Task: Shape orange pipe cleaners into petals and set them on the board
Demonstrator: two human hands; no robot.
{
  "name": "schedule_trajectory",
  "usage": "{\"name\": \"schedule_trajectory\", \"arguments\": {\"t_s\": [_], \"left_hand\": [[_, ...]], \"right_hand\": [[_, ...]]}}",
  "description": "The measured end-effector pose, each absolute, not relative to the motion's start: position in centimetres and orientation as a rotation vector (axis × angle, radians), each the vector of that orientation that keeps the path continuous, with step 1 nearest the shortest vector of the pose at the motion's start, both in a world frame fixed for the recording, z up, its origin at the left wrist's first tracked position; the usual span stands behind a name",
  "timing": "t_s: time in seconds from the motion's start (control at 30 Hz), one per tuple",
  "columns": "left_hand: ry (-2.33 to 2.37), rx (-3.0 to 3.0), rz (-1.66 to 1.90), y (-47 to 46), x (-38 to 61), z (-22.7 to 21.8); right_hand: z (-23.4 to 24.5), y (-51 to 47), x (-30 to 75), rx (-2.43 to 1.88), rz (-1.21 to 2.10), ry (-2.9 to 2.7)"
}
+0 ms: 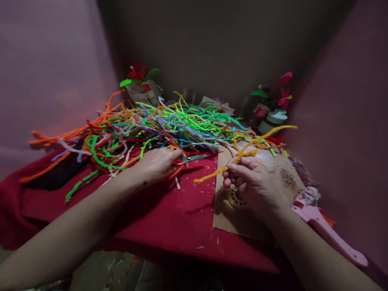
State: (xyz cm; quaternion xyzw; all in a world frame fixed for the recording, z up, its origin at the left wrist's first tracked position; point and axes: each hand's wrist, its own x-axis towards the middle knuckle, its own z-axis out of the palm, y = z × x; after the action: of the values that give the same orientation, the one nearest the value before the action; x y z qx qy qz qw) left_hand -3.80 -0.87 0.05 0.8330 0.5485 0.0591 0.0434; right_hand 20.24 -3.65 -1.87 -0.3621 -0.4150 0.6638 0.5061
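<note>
My left hand (pixel 160 162) is closed around the red handles of a pair of scissors (pixel 194 158), whose blades point right over the red cloth. Some of its fingers are hidden behind the hand. Between thumb and fingers, my right hand (pixel 253 180) pinches yellow-orange pipe cleaners (pixel 242 152). One end sticks out to the lower left, and longer ends reach up and right. Under the right hand lies a yellow-rimmed ring with holes (pixel 237 198), partly covered, on a brown board (pixel 222 216). Behind both hands spreads a large heap of multicoloured pipe cleaners (pixel 188 123).
A pink glue gun (pixel 330 234) lies at the right edge. At the back stand a jar with a pale lid (pixel 274 120), pink flowers (pixel 284 95) and a red flower (pixel 138 72). Small scraps dot the red cloth (pixel 169 226). A dark flat object (pixel 60 171) lies left.
</note>
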Motion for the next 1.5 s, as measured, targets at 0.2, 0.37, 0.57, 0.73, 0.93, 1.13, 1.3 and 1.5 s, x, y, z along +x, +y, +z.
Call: {"name": "schedule_trajectory", "arguments": {"t_s": [0.2,0.37,0.57,0.73,0.93,1.13,1.3,1.5], "left_hand": [[1.689,2.758,0.201,-1.3,-4.9,0.4],[1.061,2.600,0.729,-3.1,0.0,-0.9],[0.738,2.563,1.019,-3.0,3.4,-1.1],[0.857,2.174,1.074,-3.4,3.7,0.5],[0.875,1.303,1.064,-3.2,3.6,0.6],[0.733,0.836,1.206,-2.3,3.8,0.7],[0.672,0.877,1.095,-3.0,5.0,0.0],[0.651,1.014,1.175,-1.6,4.4,1.0]], "right_hand": [[-2.0,-3.7,19.7,-0.851,1.654,-0.922],[-1.9,-3.6,19.5,-0.721,1.732,-0.805],[-2.5,-3.4,19.6,-0.645,1.791,-0.796],[-1.8,-3.0,20.3,-0.586,1.664,-0.735],[-0.7,-2.0,21.7,-0.475,1.573,-0.662],[-0.8,-2.1,21.7,-0.535,1.465,-0.691],[-1.1,-2.2,21.3,-0.597,1.488,-0.761],[-1.5,-2.3,21.2,-0.771,1.527,-0.867]]}}
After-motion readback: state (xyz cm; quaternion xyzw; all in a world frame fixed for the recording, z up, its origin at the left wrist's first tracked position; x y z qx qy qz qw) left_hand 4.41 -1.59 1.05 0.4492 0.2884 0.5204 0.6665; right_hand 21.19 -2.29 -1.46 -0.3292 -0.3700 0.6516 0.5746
